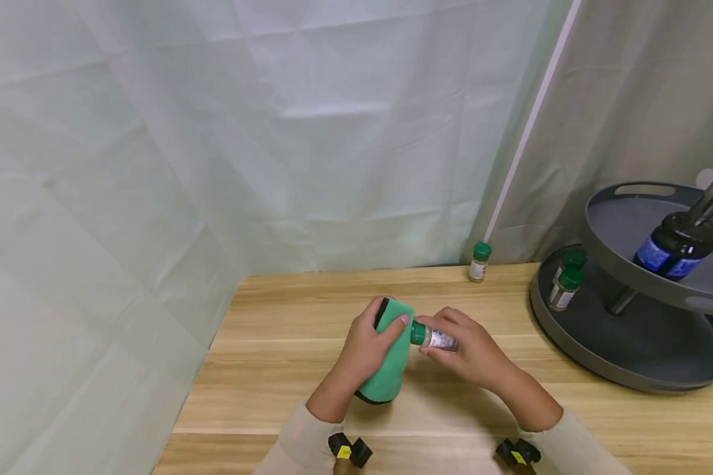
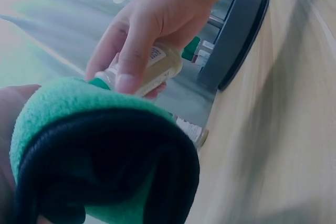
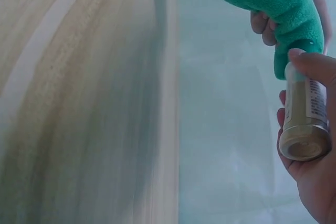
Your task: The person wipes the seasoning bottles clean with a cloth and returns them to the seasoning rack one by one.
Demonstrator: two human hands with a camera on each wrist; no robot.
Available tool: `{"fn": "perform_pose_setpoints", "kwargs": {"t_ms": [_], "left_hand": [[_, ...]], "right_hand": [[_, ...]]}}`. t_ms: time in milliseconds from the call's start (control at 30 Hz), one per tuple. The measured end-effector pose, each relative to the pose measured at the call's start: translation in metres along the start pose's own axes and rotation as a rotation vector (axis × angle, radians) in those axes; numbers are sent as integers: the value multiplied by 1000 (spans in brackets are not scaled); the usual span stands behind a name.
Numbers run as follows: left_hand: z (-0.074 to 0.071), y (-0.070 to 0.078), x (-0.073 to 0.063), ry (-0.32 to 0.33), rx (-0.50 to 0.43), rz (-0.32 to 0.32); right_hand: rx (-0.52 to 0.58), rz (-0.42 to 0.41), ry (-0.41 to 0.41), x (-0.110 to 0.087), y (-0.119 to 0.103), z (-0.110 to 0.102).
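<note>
My left hand [image 1: 365, 346] grips a folded green cloth [image 1: 392, 363] with black edging, held above the wooden table. In my right hand [image 1: 472, 349] is a small spice jar [image 1: 441, 340] with a green cap, tilted on its side. The jar's cap end touches the cloth. From the left wrist view, the cloth [image 2: 105, 95] is folded over with its dark edge toward the camera, and the jar [image 2: 160, 72] lies between the right thumb and fingers. The jar's base [image 3: 305, 142] faces the camera in the right wrist view.
Another spice jar [image 1: 478, 262] stands at the table's back edge. On the right is a dark two-tier round tray [image 1: 624, 376]; two green-capped jars [image 1: 564, 290] stand on its lower tier, a dark bottle with a blue label [image 1: 671, 247] on its upper tier. Pale curtains [image 1: 333, 132] hang behind.
</note>
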State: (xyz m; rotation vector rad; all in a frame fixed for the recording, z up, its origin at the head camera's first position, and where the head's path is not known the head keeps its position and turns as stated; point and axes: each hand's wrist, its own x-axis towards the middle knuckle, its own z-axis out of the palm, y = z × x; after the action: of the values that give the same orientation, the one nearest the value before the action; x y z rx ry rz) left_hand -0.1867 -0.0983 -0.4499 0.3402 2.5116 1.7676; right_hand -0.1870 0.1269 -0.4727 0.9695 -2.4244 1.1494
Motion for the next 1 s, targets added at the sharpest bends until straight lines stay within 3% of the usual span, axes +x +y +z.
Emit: {"fn": "perform_pose_setpoints", "kwargs": {"t_ms": [167,333,733,1000], "left_hand": [[-2,-2,2,3,-52,-54],[-4,1,2,8,-103,-69],[3,6,-3,4,-277,-50],[11,9,-7,-19,-315,-15]], "right_hand": [[76,24,30,0,-1,2],[146,50,75,-1,-3,7],[214,86,77,-1,-8,9],[260,120,46,-3,-11,9]]}}
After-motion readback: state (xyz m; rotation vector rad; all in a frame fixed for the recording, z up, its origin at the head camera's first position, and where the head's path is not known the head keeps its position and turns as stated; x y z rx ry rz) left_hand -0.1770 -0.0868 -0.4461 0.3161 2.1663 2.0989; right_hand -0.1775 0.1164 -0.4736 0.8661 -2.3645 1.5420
